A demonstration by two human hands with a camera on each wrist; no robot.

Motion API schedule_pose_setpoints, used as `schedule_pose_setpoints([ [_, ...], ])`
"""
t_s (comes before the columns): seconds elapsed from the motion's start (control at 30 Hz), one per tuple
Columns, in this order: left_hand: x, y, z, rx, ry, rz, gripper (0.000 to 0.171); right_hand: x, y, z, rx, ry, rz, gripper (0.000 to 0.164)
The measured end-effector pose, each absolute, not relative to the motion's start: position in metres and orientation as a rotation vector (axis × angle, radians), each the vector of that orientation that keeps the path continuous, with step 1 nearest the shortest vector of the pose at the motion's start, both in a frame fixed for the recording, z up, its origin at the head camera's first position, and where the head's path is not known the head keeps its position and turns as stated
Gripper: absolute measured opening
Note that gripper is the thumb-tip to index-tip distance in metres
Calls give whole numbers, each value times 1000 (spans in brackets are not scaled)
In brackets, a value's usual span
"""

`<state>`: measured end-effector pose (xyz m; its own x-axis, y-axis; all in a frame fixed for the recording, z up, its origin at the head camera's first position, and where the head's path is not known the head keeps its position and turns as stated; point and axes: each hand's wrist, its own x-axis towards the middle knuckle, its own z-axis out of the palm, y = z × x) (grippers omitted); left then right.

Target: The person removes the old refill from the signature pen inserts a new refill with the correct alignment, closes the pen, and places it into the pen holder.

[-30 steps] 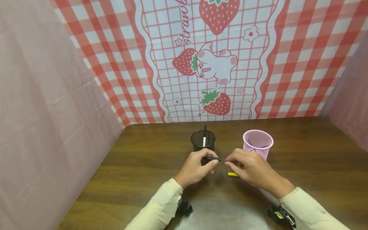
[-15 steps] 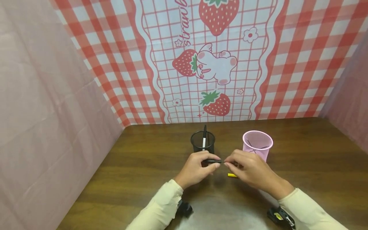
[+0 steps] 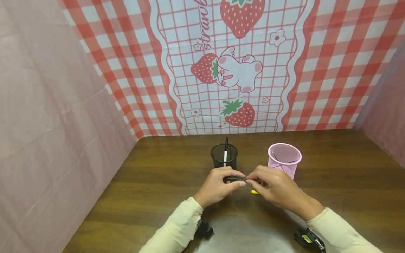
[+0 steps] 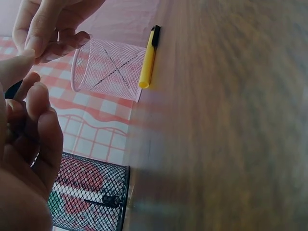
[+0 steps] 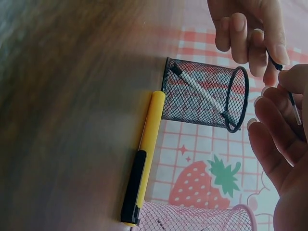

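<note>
My left hand (image 3: 218, 184) holds a slim black pen barrel (image 3: 232, 178) level between thumb and fingers. With thumb and fingertips, my right hand (image 3: 278, 186) pinches a thin dark pen refill (image 5: 294, 109), whose pale end sticks out past the fingers in the right wrist view. Fingertips of both hands meet where the refill lines up with the barrel's end; that joint is mostly hidden. Beneath the right hand, a yellow pen-shaped thing (image 5: 151, 130) with a black clip lies on the table.
Behind the left hand stands a black mesh cup (image 3: 231, 165) with a black and white pen (image 3: 226, 144) in it. A pink mesh cup (image 3: 288, 170) holding thin dark rods is behind the right hand. A strawberry-print cloth (image 3: 240, 70) hangs at the table's back edge.
My left hand has moved slightly right, closing the gap to the right hand. The thin length of refill that showed between them is no longer visible.
</note>
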<state>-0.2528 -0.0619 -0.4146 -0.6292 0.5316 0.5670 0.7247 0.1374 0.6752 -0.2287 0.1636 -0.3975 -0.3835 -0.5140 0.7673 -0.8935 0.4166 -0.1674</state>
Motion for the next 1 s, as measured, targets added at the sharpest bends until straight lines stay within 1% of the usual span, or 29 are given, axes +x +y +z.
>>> schedule_pose_setpoints([
  [0.1, -253, -61, -415, -1252, -2197, -1449, 11, -229, 163, -397, 1186, -2047, 768, 9],
  [0.27, -253, -61, -417, -1259, -2182, -1454, 6, -229, 162, -397, 1193, -2046, 774, 7],
  [0.47, -255, -62, -418, -1266, -2162, -1434, 6, -229, 162, -397, 1197, -2043, 780, 11],
  [0.57, -255, -62, -417, -1264, -2164, -1413, 5, -230, 162, -396, 1196, -2038, 779, 9],
  [0.73, -255, -63, -416, -1247, -2177, -1376, 6, -230, 163, -397, 1192, -2044, 771, 2],
  [0.87, -255, -63, -417, -1242, -2179, -1376, 6, -229, 165, -399, 1171, -2081, 759, 6],
  [1.0, -254, -64, -416, -1228, -2183, -1387, 5, -228, 167, -399, 1156, -2111, 750, 2],
])
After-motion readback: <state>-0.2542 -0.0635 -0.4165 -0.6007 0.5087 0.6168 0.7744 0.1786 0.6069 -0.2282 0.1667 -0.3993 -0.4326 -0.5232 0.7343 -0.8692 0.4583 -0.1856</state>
